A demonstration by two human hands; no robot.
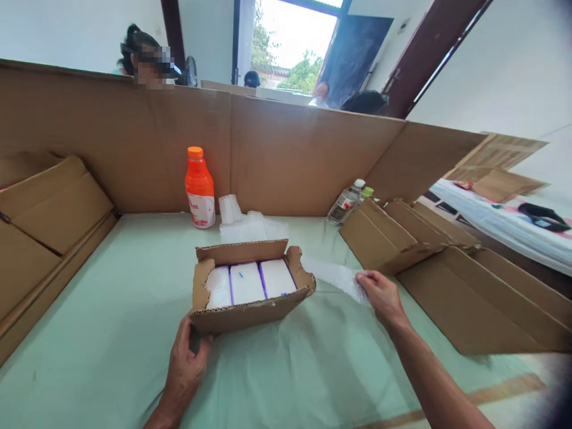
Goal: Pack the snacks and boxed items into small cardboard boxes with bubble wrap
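Note:
A small open cardboard box (250,317) sits in the middle of the table with its top flaps raised. Inside, white packs with purple edges (243,283) stand side by side. My left hand (185,363) grips the box at its near left corner, and some fingertips are hidden behind it. To the right of the box, my right hand (379,293) pinches the end of a translucent strip of bubble wrap (342,279). The strip's other end reaches the box's right side. More translucent wrap (254,227) lies just behind the box.
An orange bottle (200,189) and a clear bottle (345,202) stand by a tall cardboard partition (304,158). Folded cartons lie left (58,208) and right (482,298) on the green-covered table (111,310). Other people (147,56) are beyond the partition.

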